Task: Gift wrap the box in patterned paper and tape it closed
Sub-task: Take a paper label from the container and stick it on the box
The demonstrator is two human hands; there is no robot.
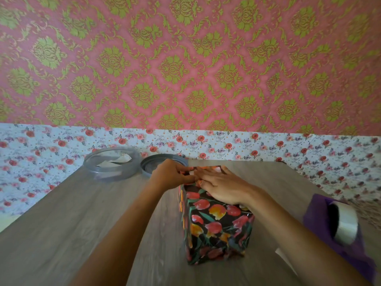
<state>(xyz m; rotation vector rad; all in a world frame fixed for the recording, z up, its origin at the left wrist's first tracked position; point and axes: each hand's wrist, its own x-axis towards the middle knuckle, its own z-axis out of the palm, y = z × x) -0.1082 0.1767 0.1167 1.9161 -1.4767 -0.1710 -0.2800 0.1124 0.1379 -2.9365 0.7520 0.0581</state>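
Two grips on one box. Worktop [82, 223]: box [218, 234] stands mid-right, visible sides already covered in patterned paper [203, 204]. Step, as judged: closing far top fold. Your right grip [220, 186] lies flat on box top, fingers straight, pressing paper down. Your left grip [173, 174] curls at far top edge, pinching paper flap, touching right fingertips. Next move calls for tape: tape roll [344, 221] sits on purple cloth [318, 219] beside right forearm. Free one grip without letting fold spring.
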